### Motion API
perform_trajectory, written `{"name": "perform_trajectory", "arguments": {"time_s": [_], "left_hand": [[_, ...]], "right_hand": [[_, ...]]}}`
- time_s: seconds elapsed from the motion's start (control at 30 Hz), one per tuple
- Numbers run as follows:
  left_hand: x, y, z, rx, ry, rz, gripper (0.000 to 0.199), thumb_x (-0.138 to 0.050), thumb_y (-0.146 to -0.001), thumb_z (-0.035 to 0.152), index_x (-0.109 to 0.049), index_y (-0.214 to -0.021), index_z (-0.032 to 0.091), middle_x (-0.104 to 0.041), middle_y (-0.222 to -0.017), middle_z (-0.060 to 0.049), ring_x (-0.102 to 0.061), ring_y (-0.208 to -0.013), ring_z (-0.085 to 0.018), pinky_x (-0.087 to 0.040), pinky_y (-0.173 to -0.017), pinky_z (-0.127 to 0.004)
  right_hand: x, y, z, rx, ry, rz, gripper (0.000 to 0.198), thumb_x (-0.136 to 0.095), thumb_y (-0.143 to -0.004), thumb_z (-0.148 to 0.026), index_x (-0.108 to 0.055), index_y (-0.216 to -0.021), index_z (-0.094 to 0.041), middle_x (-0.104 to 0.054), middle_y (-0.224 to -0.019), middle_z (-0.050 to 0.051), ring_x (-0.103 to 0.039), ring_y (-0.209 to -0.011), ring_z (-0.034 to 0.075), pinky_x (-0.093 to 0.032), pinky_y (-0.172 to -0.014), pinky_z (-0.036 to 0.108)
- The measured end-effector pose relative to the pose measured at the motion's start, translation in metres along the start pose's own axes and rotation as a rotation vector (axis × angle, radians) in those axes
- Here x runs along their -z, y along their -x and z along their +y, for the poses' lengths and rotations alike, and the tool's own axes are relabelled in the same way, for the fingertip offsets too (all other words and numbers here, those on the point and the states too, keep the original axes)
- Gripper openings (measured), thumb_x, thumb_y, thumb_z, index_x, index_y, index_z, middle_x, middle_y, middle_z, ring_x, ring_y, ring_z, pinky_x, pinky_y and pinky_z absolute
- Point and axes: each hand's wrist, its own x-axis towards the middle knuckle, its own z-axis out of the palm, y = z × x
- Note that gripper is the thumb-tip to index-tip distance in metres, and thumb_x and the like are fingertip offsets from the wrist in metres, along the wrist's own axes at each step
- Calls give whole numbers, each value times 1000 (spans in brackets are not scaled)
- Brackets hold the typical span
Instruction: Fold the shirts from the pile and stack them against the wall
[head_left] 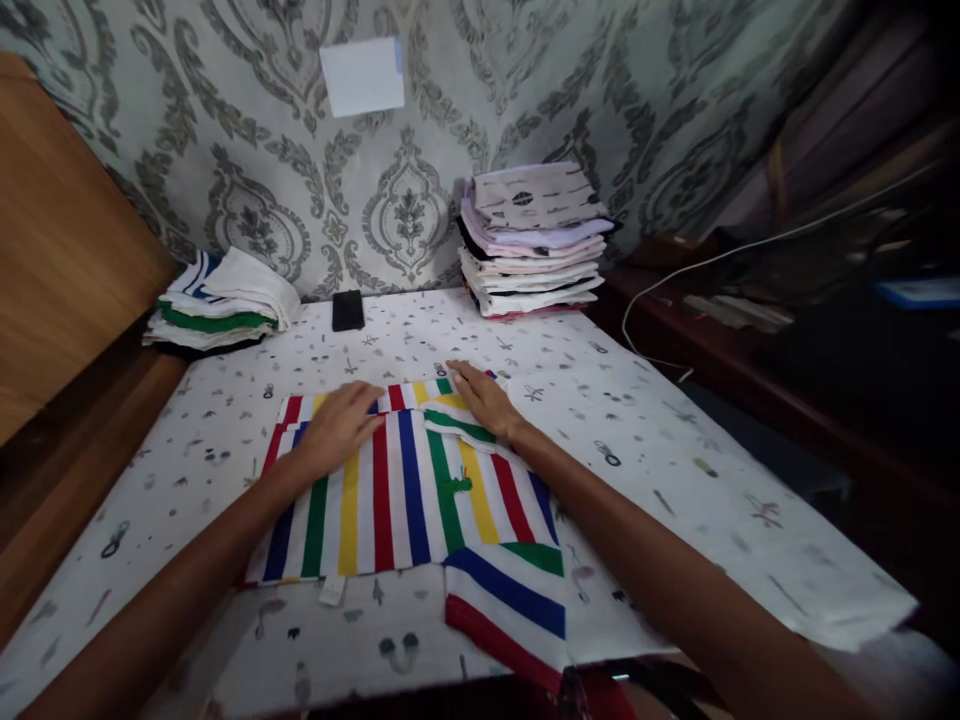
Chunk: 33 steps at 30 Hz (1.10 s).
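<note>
A striped shirt in red, white, blue, green and yellow lies partly folded on the patterned white sheet. One sleeve sticks out toward me at the lower right. A small green embroidered motif shows on its front, and a white tag pokes out at the near edge. My left hand rests on the cloth near its far edge, fingers stretched forward. Beside the folded-over striped piece at the far right, my right hand lies with its fingers extended. Neither hand visibly grips the fabric.
At the back right stands a tall stack of folded clothes; a lower stack sits at the back left. Between them lies a small black flat object. A white cable hangs over the dark furniture on the right. Wooden furniture borders the left.
</note>
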Motion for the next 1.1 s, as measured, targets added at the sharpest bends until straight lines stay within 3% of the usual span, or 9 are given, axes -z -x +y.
{"name": "perform_trajectory", "arguments": {"time_s": [0.1, 0.23, 0.4, 0.63, 0.73, 0.87, 1.0, 1.1], "left_hand": [[-5, -20, 43, -230, -33, -71, 24, -43, -99, 26, -58, -117, 20, -62, -113, -8, -58, -104, -23, -48, -88, -37], [-12, -39, 65, -304, -245, -114, 17, -44, -96, 14, -61, -101, 16, -63, -103, -9, -60, -98, -24, -46, -89, -40], [-4, -40, 59, -269, -297, -86, 21, -42, -94, 9, -61, -94, 17, -65, -95, -9, -61, -93, -25, -46, -86, -41], [0, -31, 52, -149, -22, -59, 25, -40, -92, 11, -62, -98, 20, -64, -98, -7, -60, -96, -24, -49, -84, -39], [-5, -32, 61, -204, 32, -50, 28, -41, -90, 9, -61, -106, 20, -63, -105, -8, -58, -102, -24, -49, -89, -40], [-7, -34, 69, -262, -32, -131, 28, -41, -86, 6, -62, -98, 20, -63, -101, -8, -59, -97, -24, -49, -85, -38], [-6, -39, 70, -212, 16, -48, 24, -39, -95, 17, -62, -99, 19, -66, -96, -8, -61, -97, -24, -48, -90, -40], [-14, -43, 71, -141, 69, -14, 35, -36, -101, 35, -58, -121, 17, -66, -120, -13, -57, -118, -25, -43, -104, -42]], "right_hand": [[-2, -1, 5, 28, -70, 24, 57, -25, -103, -52, -53, -140, -21, -57, -144, 9, -49, -136, 23, -37, -116, 44], [-3, -2, 7, 45, -94, 39, 53, -26, -103, -50, -55, -138, -22, -59, -141, 8, -53, -132, 22, -39, -114, 42], [4, -1, -3, 15, -6, -7, 46, -30, -103, -35, -53, -138, -16, -60, -140, 11, -54, -130, 22, -40, -112, 39], [9, 0, -12, 35, 117, -43, 40, -36, -100, -21, -56, -134, -17, -63, -136, 10, -57, -126, 21, -41, -109, 37], [8, 2, -15, 50, 168, -54, 40, -39, -98, -18, -56, -135, -17, -62, -137, 11, -55, -129, 22, -39, -111, 39], [7, 6, -23, 67, 298, -96, 40, -43, -99, -21, -56, -136, -14, -58, -142, 14, -43, -140, 26, -31, -116, 45], [9, 10, -29, 81, 410, -79, 42, -41, -100, -23, -53, -138, -9, -52, -147, 18, -37, -144, 29, -27, -118, 47], [11, 11, -26, 72, 457, -75, 47, -43, -100, -29, -49, -141, -8, -43, -154, 20, -31, -148, 30, -22, -120, 49]]}}
